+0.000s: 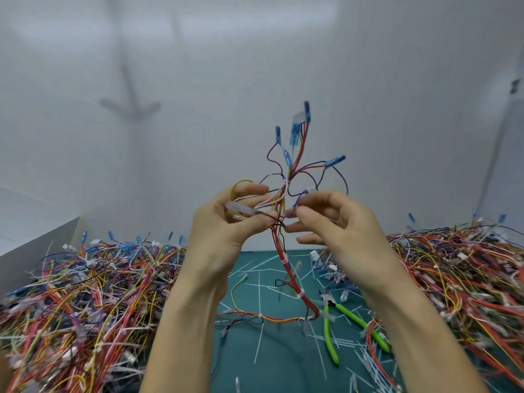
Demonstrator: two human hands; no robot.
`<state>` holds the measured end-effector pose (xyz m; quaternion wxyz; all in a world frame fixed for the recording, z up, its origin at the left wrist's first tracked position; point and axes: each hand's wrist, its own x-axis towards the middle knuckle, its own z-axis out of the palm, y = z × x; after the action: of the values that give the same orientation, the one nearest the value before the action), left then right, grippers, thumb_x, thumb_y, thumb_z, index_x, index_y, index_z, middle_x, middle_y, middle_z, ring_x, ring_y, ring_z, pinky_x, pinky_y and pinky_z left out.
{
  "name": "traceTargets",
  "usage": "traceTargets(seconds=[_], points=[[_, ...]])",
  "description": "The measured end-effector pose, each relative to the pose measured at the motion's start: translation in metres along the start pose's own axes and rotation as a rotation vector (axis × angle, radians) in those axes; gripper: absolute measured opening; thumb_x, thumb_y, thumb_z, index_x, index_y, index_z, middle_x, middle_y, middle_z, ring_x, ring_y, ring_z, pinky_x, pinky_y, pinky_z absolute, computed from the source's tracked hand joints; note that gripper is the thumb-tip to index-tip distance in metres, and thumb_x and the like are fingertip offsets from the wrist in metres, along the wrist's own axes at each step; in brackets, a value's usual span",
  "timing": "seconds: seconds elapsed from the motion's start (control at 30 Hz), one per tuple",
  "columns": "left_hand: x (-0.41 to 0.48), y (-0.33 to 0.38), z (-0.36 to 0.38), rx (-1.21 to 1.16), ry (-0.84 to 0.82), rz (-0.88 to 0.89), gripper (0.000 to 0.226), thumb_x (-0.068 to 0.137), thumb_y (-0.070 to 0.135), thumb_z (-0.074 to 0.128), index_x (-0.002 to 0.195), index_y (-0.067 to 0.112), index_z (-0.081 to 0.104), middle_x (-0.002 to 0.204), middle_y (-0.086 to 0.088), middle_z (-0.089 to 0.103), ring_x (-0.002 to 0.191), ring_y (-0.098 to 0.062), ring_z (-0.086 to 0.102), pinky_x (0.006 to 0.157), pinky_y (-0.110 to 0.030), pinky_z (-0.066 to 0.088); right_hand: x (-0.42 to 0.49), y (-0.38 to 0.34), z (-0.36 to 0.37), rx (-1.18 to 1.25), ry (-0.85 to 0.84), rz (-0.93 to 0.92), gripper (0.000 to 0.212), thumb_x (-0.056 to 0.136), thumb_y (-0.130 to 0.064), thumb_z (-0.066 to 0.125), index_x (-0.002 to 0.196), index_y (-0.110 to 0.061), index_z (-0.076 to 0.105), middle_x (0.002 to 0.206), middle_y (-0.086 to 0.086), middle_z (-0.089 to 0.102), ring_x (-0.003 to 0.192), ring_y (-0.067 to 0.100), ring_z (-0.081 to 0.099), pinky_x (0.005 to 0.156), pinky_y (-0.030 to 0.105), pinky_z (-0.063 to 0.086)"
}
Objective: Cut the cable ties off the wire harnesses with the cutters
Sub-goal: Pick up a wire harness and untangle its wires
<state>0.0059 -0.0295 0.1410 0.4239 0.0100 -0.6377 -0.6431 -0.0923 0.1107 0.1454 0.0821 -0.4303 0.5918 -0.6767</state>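
Above the green mat (283, 364), one wire harness (279, 246) is held upright. It is pinched at mid-length by the left hand (224, 225), fingers curled round the wires, and by thumb and forefinger of the right hand (337, 222), whose other fingers are spread apart. White cable ties (284, 260) are noted on its lower trunk. Green-handled cutters (329, 333) are laid on the mat, untouched, between harness piles (85, 293).

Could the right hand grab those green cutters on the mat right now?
Probably yes, once it lets go: the right hand pinches wires of the raised harness, and the cutters lie mostly uncovered on the mat just below it.
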Motion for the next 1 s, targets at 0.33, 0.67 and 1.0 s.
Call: traceTargets(seconds=[0.33,0.67,1.0], points=[[-0.006,0.006,0.013,0.317,-0.080,0.054,0.041,0.063,0.012,0.088,0.097,0.022,0.068,0.088,0.009,0.068,0.085,-0.010,0.067,0.082,-0.041,0.056,-0.001,0.002,0.004,0.033,0.146,-0.121,0.009,0.086,-0.013,0.073,0.088,-0.022,0.075,0.083,-0.002,0.078,0.078,0.013,0.075,0.066,0.021,0.058],[-0.006,0.000,-0.011,0.547,-0.278,-0.205,0.062,0.074,0.018,0.083,0.130,0.026,0.057,0.129,0.011,0.063,0.118,-0.003,0.059,0.101,-0.030,0.050,0.000,-0.006,-0.004,0.297,0.127,-0.064,0.021,0.086,-0.024,0.058,0.101,-0.018,0.073,0.077,-0.002,0.073,0.072,0.011,0.069,0.069,0.019,0.056],[-0.007,-0.001,-0.022,0.543,-0.315,-0.312,0.014,0.091,0.018,0.066,0.092,0.010,0.077,0.087,-0.007,0.077,0.085,-0.026,0.073,0.085,-0.031,0.057,0.002,-0.003,-0.010,0.404,0.142,0.005,0.021,0.094,-0.017,0.057,0.105,-0.011,0.073,0.076,-0.001,0.070,0.069,0.011,0.065,0.065,0.019,0.054]])
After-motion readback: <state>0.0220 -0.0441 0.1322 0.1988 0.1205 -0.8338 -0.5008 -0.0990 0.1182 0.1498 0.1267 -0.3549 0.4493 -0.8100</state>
